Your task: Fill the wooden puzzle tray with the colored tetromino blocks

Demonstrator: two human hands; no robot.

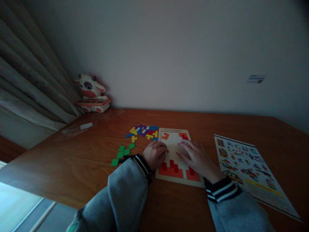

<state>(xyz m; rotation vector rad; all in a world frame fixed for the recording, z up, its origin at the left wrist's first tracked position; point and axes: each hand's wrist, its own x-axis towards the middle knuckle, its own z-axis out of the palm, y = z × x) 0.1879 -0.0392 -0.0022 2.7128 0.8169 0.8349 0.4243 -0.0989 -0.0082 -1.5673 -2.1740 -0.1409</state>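
A pale wooden puzzle board [172,145] lies flat on the table, with red and orange block pieces [174,168] along its near end. An orange piece [165,136] sits in its far left corner, and red and orange pieces [184,136] fill part of the far right. My left hand [155,154] rests at the board's left edge, fingers curled together; whatever may be under them is hidden. Over the board's right side, my right hand [196,159] has its fingers apart, the tips near the surface, and no piece shows in it.
Left of the board lie green pieces [124,152] and a pile of purple, blue and yellow pieces [144,130]. A printed pattern sheet [251,174] is at the right. Toward the back left stand a cow toy keyboard [93,93] and a curtain [31,64].
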